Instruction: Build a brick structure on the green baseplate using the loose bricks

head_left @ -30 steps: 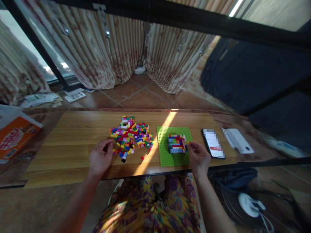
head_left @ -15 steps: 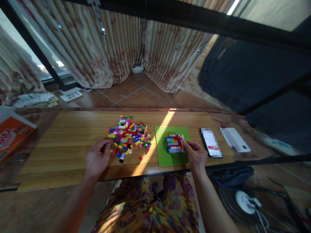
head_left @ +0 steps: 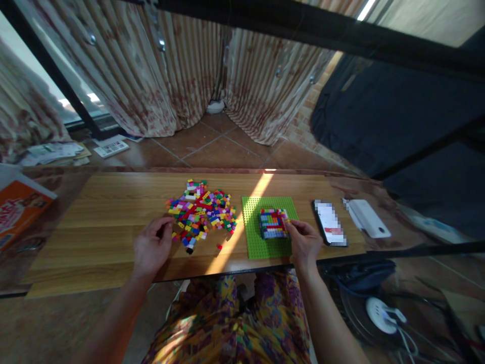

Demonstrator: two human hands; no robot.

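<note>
A block of multicoloured toy bricks (head_left: 271, 232) is built up in layers on a green baseplate (head_left: 253, 250). At its right side, my right hand (head_left: 305, 240) pinches a small yellow toy brick (head_left: 288, 221) between thumb and forefinger, up against the build. A spread-out pile of loose toy bricks (head_left: 206, 210) lies to the left of the baseplate. By the pile's left edge, my left hand (head_left: 153, 245) rests with curled fingers, thumb and forefinger close together. Whether anything sits between them is hidden. One red brick (head_left: 220, 246) lies apart, in front of the pile.
Right of the baseplate, a phone (head_left: 329, 222) lies on the wooden table (head_left: 98, 227), with a white case-like object (head_left: 367, 217) beyond it. An orange and white box (head_left: 22, 205) stands at the far left. A white power strip (head_left: 382, 314) is below on the right.
Little differs. My right hand has shifted very slightly at the right side of the build, and my left hand stays by the pile. The view has tilted a touch.
</note>
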